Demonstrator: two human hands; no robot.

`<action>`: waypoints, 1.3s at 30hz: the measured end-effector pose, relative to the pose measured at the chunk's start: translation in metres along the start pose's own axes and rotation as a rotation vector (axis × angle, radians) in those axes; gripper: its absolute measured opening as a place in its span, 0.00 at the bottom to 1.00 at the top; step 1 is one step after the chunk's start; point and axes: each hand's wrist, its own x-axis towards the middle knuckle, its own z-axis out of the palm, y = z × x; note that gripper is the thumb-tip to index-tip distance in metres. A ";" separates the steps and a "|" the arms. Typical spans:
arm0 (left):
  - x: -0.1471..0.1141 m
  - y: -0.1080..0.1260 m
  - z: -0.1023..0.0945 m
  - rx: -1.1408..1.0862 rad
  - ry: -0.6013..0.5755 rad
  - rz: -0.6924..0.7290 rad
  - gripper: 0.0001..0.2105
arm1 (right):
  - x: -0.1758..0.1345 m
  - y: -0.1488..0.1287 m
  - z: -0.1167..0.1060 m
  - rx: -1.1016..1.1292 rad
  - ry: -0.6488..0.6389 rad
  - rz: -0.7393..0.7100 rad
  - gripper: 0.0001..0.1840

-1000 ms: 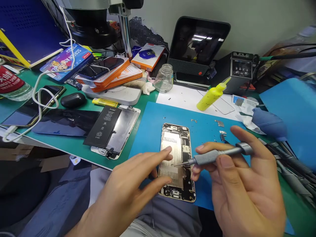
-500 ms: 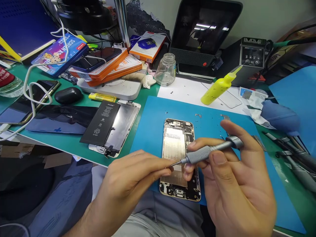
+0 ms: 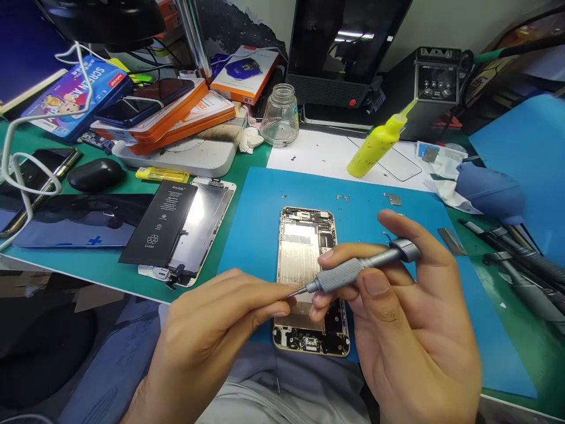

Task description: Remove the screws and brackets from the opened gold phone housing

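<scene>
A grey screwdriver with a knurled handle lies across the fingers of my right hand, its thumb resting on the shaft and its round cap near the raised index finger. With thumb and fingertips, my left hand pinches the thin tip of the screwdriver. Both hands hover over an opened phone, which lies on a blue mat with its inside facing up. Fingers and tool hide part of the phone's middle and right side. Small screws and a metal bracket are scattered beyond the phone.
Left of the mat, a black battery rests on a phone screen. A yellow bottle and a glass jar stand behind. Tweezers and tools lie at the right; orange boxes are stacked back left.
The camera view has shifted, so the bench appears further left and slightly higher. Both hands keep the same hold on the screwdriver.
</scene>
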 end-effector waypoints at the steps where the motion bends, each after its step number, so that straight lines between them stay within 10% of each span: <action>1: -0.001 0.000 0.000 0.002 -0.003 -0.001 0.11 | 0.000 0.000 -0.001 -0.003 0.006 0.005 0.17; 39: 0.003 -0.005 -0.003 -0.066 -0.003 0.061 0.07 | -0.003 0.004 -0.010 0.001 0.008 0.006 0.19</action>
